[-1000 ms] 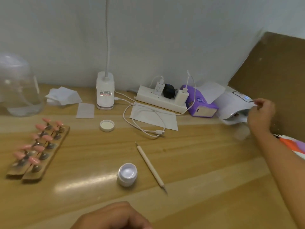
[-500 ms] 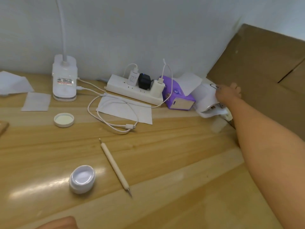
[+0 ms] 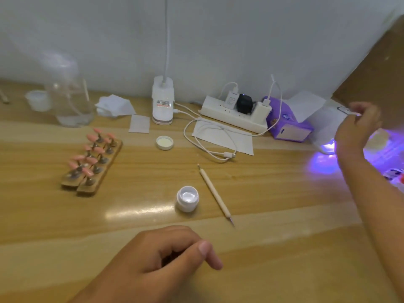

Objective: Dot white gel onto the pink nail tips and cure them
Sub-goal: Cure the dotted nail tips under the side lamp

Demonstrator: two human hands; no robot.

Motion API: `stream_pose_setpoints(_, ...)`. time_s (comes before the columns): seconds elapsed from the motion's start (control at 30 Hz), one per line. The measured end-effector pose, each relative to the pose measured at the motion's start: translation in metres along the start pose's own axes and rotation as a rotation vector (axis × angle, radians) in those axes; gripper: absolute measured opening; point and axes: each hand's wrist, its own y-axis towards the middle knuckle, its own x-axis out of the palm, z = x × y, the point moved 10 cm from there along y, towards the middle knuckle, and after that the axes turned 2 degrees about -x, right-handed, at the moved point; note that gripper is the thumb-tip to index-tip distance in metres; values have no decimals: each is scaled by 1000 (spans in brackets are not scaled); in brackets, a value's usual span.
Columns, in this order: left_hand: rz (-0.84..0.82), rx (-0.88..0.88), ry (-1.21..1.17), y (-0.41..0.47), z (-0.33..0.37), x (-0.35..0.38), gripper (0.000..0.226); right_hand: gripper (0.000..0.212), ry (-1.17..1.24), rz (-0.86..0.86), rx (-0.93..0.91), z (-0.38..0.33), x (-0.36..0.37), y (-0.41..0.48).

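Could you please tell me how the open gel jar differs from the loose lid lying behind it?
The jar stands taller; the lid is a shallow disc. The jar holds glossy white gel, while the lid's inside looks dull and cream. The jar sits beside the dotting tool; the lid lies farther back, near the lamp base. Both are round, white-walled and open side up.

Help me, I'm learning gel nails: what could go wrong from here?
1. The curing lamp glows violet by the right hand while the gel pot stands open, its lid off; stray light may thicken the gel.
2. The nail tips stand far left; carrying them across the loose cable could snag or tip them.
3. The dotting tool lies loose on the table; it may roll.
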Motion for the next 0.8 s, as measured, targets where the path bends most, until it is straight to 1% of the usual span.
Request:
stream_pose_setpoints(0.03,17,18,28,-1,2,-2,41,42,159,-47,-13,-16,6,-27)
stream_pose_setpoints(0.1,42,32,32,-2,9,-2,40,39,334,-136,-44,-55,10,-76)
stream_pose_setpoints(0.17,51,56,34,-5,10,-1,39,36,485,-290,-132,-98,12,-113)
stream_pose_setpoints(0.2,52,53,37,-7,11,-1,39,35,533,-405,-214,-124,15,-134)
stream_pose_setpoints(0.27,43,23,55,-9,13,1,38,30,549,-647,-398,-173,20,-181)
stream_pose_setpoints(0.3,46,15,75,-10,17,1,35,27,512,-772,-464,-191,26,-204)
stream_pose_setpoints(0.33,52,2,122,-12,18,-1,32,24,424,-874,-504,-201,34,-221)
stream_pose_setpoints(0.37,60,-11,248,-14,20,-4,27,23,307,-952,-533,-205,43,-234)
stream_pose_setpoints(0.4,71,-26,471,-15,22,-7,23,27,190,-1015,-557,-206,51,-243)
stream_pose_setpoints(0.43,98,-46,743,-18,25,-14,22,31,104,-1075,-574,-205,56,-251)
stream_pose_setpoints(0.47,135,-79,993,-20,27,-25,23,34,54,-1121,-574,-201,60,-257)
stream_pose_setpoints(0.5,191,-137,1166,-22,27,-41,26,33,27,-1161,-568,-196,63,-263)
stream_pose_setpoints(0.57,294,-317,1365,-27,22,-80,34,28,-3,-1191,-579,-189,63,-272)
stream_pose_setpoints(0.67,334,-592,1479,-34,14,-133,43,19,-8,-1168,-572,-182,59,-278)
stream_pose_setpoints(0.73,317,-667,1509,-33,11,-146,46,16,78,-1145,-538,-184,54,-277)
stream_pose_setpoints(0.8,314,-643,1536,-29,12,-146,49,19,250,-1088,-465,-191,46,-270)
